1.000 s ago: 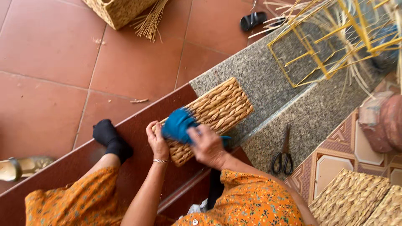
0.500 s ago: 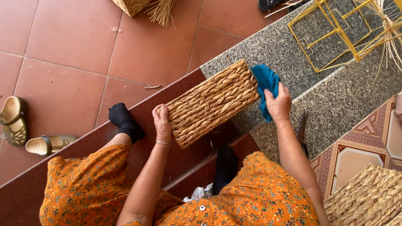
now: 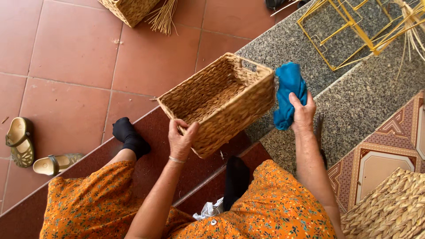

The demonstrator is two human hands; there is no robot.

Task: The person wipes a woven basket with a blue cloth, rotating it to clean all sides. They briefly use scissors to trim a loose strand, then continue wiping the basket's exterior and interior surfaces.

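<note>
While the basket is held up above the steps, the scene is laid out as follows.

Woven basket point(image 3: 221, 99): a rectangular straw basket with a handle slot in one end wall is held tilted in the air, its open side turned towards the camera, above the edge where the dark red step meets the grey granite step point(image 3: 354, 102).

Left hand point(image 3: 181, 140): the near long wall of the basket is gripped at its rim, the fingers clamped over the edge and the thumb pressed on the outside; a thin bracelet is worn at the wrist.

Right hand point(image 3: 302, 113): a crumpled blue cloth point(image 3: 287, 93) is clasped by closed fingers, just beside the basket's end wall; contact between cloth and wall cannot be told.

Legs: an orange flowered dress and black socks point(image 3: 128, 137) are seen on the red step.

Floor: a pair of sandals point(image 3: 33, 152) is laid near the left edge of the terracotta tiles; a second woven basket point(image 3: 130, 9) is seen at the top edge.

Granite step: a yellow wire frame point(image 3: 349, 26) is set near its far end.
</note>
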